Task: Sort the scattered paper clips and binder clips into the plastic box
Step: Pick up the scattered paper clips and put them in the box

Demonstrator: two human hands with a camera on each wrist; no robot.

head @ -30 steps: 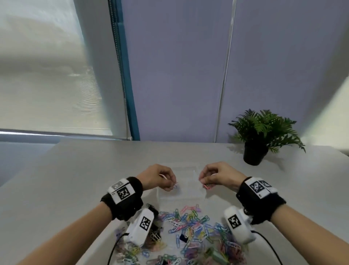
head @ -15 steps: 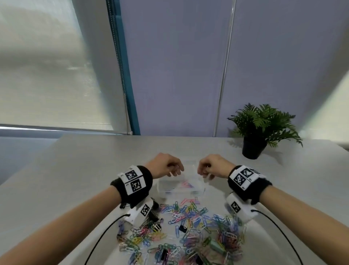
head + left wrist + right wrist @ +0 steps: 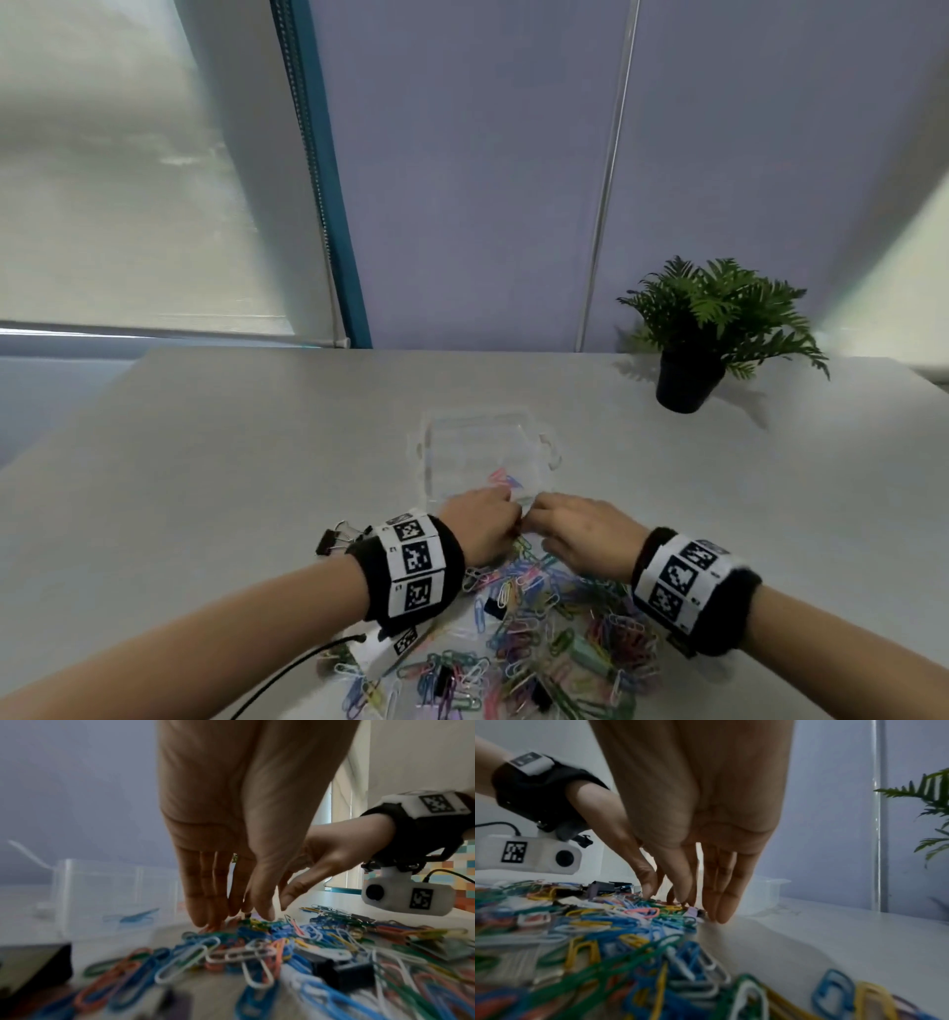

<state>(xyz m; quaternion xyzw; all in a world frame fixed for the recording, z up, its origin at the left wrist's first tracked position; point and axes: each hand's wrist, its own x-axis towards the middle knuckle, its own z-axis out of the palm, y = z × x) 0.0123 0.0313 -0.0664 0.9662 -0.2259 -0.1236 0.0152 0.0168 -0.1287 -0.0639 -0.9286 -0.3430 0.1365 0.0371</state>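
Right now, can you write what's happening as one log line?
left hand: open, fingers on paper clips | right hand: open, fingers at pile edge | plastic box: few clips inside | phase: reaching

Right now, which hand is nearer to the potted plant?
Right. The right hand is on the plant's side of the clip pile; the left hand is beside it, farther from the plant.

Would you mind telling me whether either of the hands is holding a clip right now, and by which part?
Nothing is held. The left hand and right hand reach down with straight fingers to the far edge of the paper clip pile, fingertips just touching it.
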